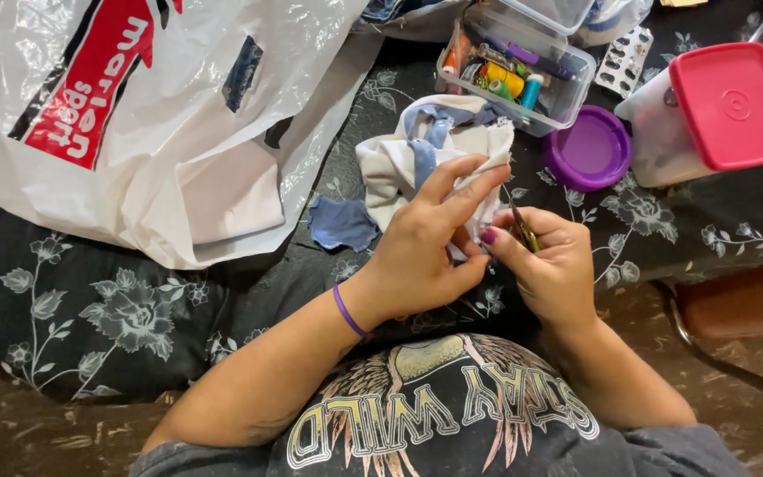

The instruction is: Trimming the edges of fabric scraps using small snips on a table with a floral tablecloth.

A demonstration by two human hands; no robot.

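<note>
My left hand (426, 243) pinches a fold of white and blue cloth (417, 150) between thumb and fingers, holding its edge up. A purple band circles that wrist. My right hand (545, 261) is closed around a small pair of metal scissors (524, 230), whose tips point up toward the held cloth edge. Both hands almost touch above a dark bedsheet with a grey flower print (99, 309). The rest of the cloth lies bunched just beyond my hands.
A large white plastic bag (134, 115) with a red and black panel fills the upper left. A clear box of thread spools (523, 75) stands behind the cloth. A purple lid (589, 150), a red-lidded container (717, 110) and a blister pack (624, 57) lie to the right.
</note>
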